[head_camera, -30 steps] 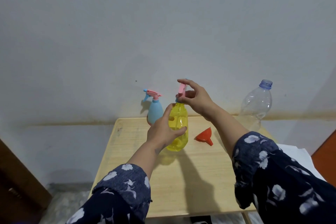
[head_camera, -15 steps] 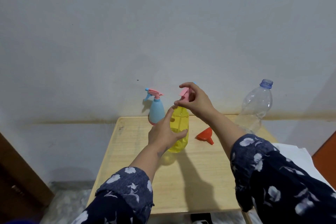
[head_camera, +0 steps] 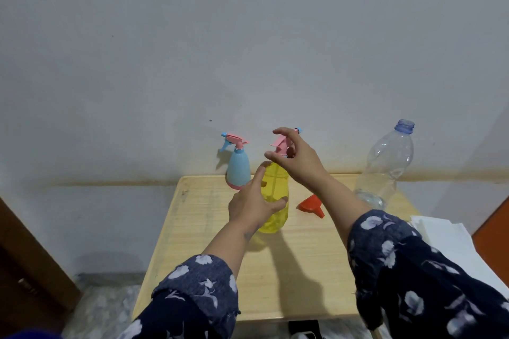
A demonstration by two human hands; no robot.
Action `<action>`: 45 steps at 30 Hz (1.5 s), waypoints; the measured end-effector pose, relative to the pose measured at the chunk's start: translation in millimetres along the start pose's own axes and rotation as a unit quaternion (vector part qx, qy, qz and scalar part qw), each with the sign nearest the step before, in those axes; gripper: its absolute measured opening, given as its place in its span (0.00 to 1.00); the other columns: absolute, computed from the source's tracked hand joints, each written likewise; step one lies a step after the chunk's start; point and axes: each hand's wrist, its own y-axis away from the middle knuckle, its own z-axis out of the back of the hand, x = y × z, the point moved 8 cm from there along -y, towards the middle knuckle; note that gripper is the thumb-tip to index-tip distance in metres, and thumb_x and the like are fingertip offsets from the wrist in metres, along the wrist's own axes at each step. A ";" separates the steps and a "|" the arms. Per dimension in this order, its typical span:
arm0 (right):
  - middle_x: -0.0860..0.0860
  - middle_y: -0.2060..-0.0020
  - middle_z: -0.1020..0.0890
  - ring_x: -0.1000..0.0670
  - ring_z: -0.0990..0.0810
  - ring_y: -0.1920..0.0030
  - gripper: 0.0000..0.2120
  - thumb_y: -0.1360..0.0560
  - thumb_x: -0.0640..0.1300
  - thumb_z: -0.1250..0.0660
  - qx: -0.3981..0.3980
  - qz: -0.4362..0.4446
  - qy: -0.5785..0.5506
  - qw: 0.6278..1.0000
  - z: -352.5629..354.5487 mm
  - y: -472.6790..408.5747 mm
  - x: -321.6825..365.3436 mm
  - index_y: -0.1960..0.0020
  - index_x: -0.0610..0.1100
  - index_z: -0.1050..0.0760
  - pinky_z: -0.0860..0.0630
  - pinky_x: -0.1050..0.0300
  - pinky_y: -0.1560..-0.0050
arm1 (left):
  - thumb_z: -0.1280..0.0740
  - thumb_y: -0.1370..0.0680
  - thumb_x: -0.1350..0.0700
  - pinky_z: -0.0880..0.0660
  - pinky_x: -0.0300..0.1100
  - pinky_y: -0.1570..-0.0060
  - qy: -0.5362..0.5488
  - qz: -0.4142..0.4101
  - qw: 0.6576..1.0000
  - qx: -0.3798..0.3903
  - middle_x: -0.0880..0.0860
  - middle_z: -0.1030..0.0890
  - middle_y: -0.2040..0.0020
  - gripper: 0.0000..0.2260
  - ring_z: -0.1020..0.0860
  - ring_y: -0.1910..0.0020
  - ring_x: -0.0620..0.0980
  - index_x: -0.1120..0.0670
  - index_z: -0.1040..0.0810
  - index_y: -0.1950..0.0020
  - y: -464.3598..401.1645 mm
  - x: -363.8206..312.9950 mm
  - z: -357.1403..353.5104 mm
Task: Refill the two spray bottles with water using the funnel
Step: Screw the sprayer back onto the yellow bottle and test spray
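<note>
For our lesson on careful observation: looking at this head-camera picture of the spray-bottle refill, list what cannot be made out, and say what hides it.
- Yellow spray bottle, head view: its neck joint is covered by the right hand, so whether the pink spray head is loosened cannot be told.
- Its left side: covered by the left hand.
- Clear plastic bottle: water level unclear through the transparent wall.
- Dark object under the table: cut off by the bottom edge.

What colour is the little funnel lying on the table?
The funnel is orange-red, seen in the head view, lying on its side on the table.
</note>
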 end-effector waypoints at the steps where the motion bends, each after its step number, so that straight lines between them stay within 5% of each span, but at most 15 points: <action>1: 0.51 0.54 0.22 0.54 0.24 0.57 0.22 0.25 0.44 0.32 0.031 -0.015 -0.010 0.999 -3.3 -0.3 0.1 0.33 0.55 0.31 0.30 0.62 0.56 | 0.30 0.30 0.37 0.23 0.47 0.50 0.002 0.004 1.000 0.002 0.43 0.24 0.37 0.40 0.23 0.42 0.50 0.34 0.49 0.25 0.2 1.7 0.0; 3: 0.47 0.48 0.21 0.51 0.23 0.50 0.26 0.23 0.38 0.37 0.067 -0.038 -0.046 0.996 -7.5 -1.9 0.4 0.29 0.57 0.34 0.28 0.60 0.51 | 0.29 0.30 0.37 0.23 0.47 0.49 0.007 0.015 1.000 0.005 0.45 0.24 0.37 0.40 0.23 0.42 0.51 0.33 0.49 0.25 0.0 5.8 -0.5; 6: 0.44 0.52 0.18 0.47 0.19 0.51 0.29 0.28 0.34 0.32 0.036 -0.032 -0.033 0.998 -4.1 -4.2 0.6 0.32 0.56 0.29 0.23 0.56 0.48 | 0.30 0.30 0.36 0.23 0.48 0.48 0.004 0.019 1.000 0.003 0.47 0.24 0.36 0.41 0.23 0.41 0.53 0.34 0.50 0.24 -0.7 9.4 -0.6; 11: 0.47 0.60 0.19 0.50 0.22 0.61 0.24 0.32 0.36 0.26 -0.002 -0.041 -0.007 0.999 -5.0 -3.0 -3.0 0.39 0.53 0.23 0.29 0.64 0.59 | 0.30 0.29 0.37 0.24 0.46 0.51 -0.003 0.015 1.000 0.003 0.47 0.23 0.37 0.40 0.23 0.42 0.52 0.35 0.49 0.24 2.5 14.1 -3.9; 18: 0.48 0.58 0.20 0.51 0.22 0.60 0.25 0.29 0.35 0.30 -0.061 -0.062 0.039 0.995 -22.5 -0.6 1.0 0.35 0.53 0.25 0.31 0.65 0.62 | 0.32 0.27 0.36 0.24 0.46 0.57 -0.041 0.042 0.998 -0.027 0.49 0.20 0.47 0.36 0.21 0.49 0.55 0.38 0.49 0.25 4.4 15.8 -7.5; 22: 0.43 0.55 0.18 0.48 0.21 0.59 0.28 0.28 0.33 0.31 -0.043 -0.070 -0.005 0.997 -24.1 -3.3 -3.4 0.33 0.54 0.27 0.26 0.65 0.62 | 0.30 0.32 0.32 0.24 0.50 0.48 0.058 -0.004 0.997 0.057 0.46 0.30 0.29 0.45 0.26 0.35 0.53 0.32 0.57 0.26 5.0 31.0 -15.4; 25: 0.40 0.54 0.17 0.45 0.19 0.56 0.28 0.27 0.32 0.33 -0.005 -0.072 -0.075 0.995 -27.2 -2.6 -6.7 0.31 0.54 0.29 0.20 0.53 0.48 | 0.25 0.33 0.37 0.29 0.53 0.36 0.134 -0.026 0.985 0.109 0.46 0.37 0.24 0.50 0.33 0.28 0.50 0.28 0.62 0.28 13.5 42.6 -18.1; 29: 0.43 0.53 0.20 0.46 0.21 0.53 0.29 0.24 0.38 0.37 -0.038 -0.046 -0.039 0.997 -33.7 4.3 -13.8 0.28 0.59 0.38 0.24 0.55 0.46 | 0.26 0.32 0.37 0.27 0.48 0.42 0.090 -0.024 0.994 0.065 0.46 0.31 0.29 0.48 0.28 0.33 0.51 0.28 0.60 0.27 11.3 45.3 -13.3; 34: 0.45 0.43 0.37 0.57 0.28 0.55 0.30 0.20 0.49 0.41 -0.033 -0.091 0.017 0.995 -41.1 12.0 -36.6 0.24 0.62 0.53 0.33 0.57 0.39 | 0.27 0.33 0.35 0.25 0.49 0.46 0.039 -0.027 0.996 0.071 0.49 0.29 0.30 0.47 0.25 0.37 0.55 0.30 0.59 0.26 26.2 47.6 -27.0; 37: 0.45 0.28 0.41 0.42 0.20 0.48 0.33 0.20 0.55 0.42 -0.051 -0.155 -0.040 0.986 -39.4 22.1 -59.1 0.25 0.65 0.61 0.25 0.44 0.39 | 0.29 0.33 0.33 0.25 0.51 0.45 0.016 -0.040 0.995 0.093 0.50 0.28 0.31 0.48 0.25 0.37 0.56 0.32 0.61 0.25 42.1 45.0 -42.2; 39: 0.50 0.24 0.43 0.36 0.19 0.45 0.31 0.21 0.58 0.43 -0.054 -0.149 -0.062 0.985 -37.4 30.0 -66.2 0.26 0.67 0.58 0.23 0.39 0.42 | 0.34 0.30 0.31 0.25 0.52 0.45 0.000 -0.063 0.991 0.118 0.50 0.29 0.30 0.43 0.25 0.36 0.57 0.33 0.59 0.25 49.3 41.4 -49.3; 42: 0.46 0.30 0.32 0.36 0.19 0.49 0.25 0.22 0.61 0.43 -0.055 -0.147 -0.051 0.986 -29.1 47.8 -75.9 0.28 0.69 0.49 0.20 0.38 0.49 | 0.47 0.22 0.32 0.25 0.50 0.45 -0.041 -0.100 0.981 0.160 0.49 0.24 0.34 0.28 0.23 0.39 0.57 0.36 0.49 0.24 56.9 43.9 -50.6; 45: 0.44 0.37 0.26 0.38 0.21 0.42 0.17 0.23 0.63 0.43 -0.048 -0.160 -0.016 0.986 -20.3 73.0 -91.0 0.35 0.70 0.37 0.23 0.35 0.45 | 0.45 0.19 0.40 0.25 0.46 0.46 -0.093 -0.052 0.977 0.184 0.45 0.21 0.39 0.21 0.23 0.40 0.51 0.43 0.35 0.27 59.0 67.2 -48.5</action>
